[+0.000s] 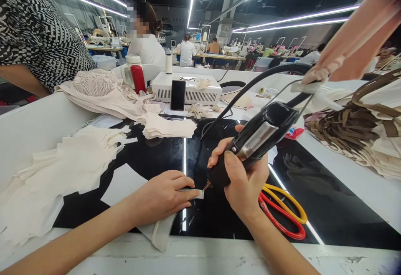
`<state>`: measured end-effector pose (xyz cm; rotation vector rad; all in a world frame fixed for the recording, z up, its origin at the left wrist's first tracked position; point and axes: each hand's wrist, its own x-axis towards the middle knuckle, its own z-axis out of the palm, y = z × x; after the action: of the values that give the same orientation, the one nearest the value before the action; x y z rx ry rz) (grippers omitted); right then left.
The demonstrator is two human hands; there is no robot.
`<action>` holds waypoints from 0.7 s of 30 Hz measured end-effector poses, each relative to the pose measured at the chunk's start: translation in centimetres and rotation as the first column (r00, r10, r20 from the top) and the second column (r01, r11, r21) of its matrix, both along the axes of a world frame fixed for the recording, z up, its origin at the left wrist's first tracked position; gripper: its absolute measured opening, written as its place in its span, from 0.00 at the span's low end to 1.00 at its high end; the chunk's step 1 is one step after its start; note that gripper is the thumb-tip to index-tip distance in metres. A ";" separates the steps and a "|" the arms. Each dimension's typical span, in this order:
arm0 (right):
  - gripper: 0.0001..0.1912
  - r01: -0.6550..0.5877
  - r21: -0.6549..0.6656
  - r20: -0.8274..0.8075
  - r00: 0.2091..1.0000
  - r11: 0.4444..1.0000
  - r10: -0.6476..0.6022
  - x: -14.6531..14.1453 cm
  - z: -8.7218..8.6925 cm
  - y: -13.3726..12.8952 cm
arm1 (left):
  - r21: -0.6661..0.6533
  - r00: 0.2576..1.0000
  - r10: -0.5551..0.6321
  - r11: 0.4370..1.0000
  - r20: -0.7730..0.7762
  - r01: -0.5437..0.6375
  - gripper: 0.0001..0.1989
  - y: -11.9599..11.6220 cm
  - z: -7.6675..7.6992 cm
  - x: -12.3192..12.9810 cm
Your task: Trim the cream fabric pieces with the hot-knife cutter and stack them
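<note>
- Right hand (244, 187): clamped around our black tool (257, 139).
- Left hand (166, 191): we've got the pale strip (198, 194) gripped, over the black counter (219, 227).
- Tool tip (206, 186) at strip's end; we can't tell contact.
- Yellow loop (303, 218), red loop (296, 235) near our right hand.

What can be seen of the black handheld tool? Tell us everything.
The black tool looks like glossy plastic, with a silvery, metal-looking plate along its upper side. Its duller front end leads to a thin, coppery tip. Held in the right hand's grip, it slants above the black tabletop, tip down towards the left hand; whether the tip touches the pale strip is unclear.
</note>
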<state>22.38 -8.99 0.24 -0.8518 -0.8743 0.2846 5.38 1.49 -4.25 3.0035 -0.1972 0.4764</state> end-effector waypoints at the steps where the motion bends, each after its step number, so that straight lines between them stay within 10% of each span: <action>1: 0.22 -0.005 0.002 -0.001 1.000 1.000 0.005 0.0 0.0 -0.1 | 0.000 1.000 -0.001 1.000 0.000 0.001 0.17 0.0 0.0 0.0; 21: 0.24 -0.015 -0.003 0.011 1.000 1.000 0.015 -0.6 -0.2 -1.3 | -0.053 0.997 -0.026 0.998 0.073 0.030 0.10 0.5 -0.1 -0.9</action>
<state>21.82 -10.30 0.09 -0.8500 -0.8909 0.2945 4.46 2.01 -4.32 2.9293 -0.2280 0.5788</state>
